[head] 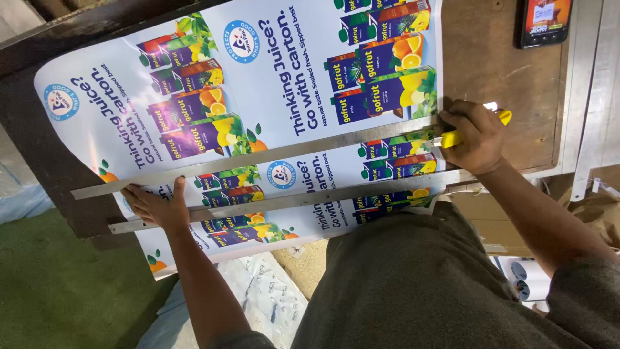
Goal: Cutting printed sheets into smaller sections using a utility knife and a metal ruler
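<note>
A large glossy printed sheet (213, 97) with pictures of juice cartons lies across a dark wooden worktable (497, 58). A long metal straightedge (258, 157) lies across the sheet. My left hand (155, 205) presses flat near its left end, fingers spread, also touching a second metal strip (290, 201) along the table's front edge. My right hand (475, 136) grips a yellow utility knife (462, 134) at the straightedge's right end, its tip against the ruler's edge on the sheet.
A phone with a lit screen (544, 21) lies at the table's far right corner. Metal rails (597, 77) run along the right side. Plastic-wrapped sheets (258, 297) and a green floor (58, 284) lie below the table edge.
</note>
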